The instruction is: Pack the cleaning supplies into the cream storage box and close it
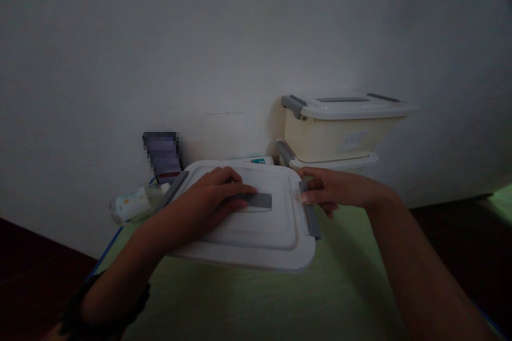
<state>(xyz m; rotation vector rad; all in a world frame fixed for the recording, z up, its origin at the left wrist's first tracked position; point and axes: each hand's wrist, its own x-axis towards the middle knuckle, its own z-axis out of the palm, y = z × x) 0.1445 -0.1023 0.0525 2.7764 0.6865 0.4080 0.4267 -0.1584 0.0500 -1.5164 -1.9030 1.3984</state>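
Note:
A white storage box lid [256,232] with grey side latches lies in front of me; whether a box body is beneath it I cannot tell. My left hand [216,200] rests across the top, thumb and index finger closed about the grey handle [262,201] at its middle. At the right edge, my right hand [340,189] has its thumb and curled fingers closed on the grey latch [310,216]. The left latch [172,192] is partly covered by my left forearm.
A cream storage box [324,136] with a white lid stands on another lidded box [336,162] at the back right. A clear bottle [134,205] lies on its side at the left, near a phone-like device [163,154]. The green tabletop [260,303] meets a pale wall.

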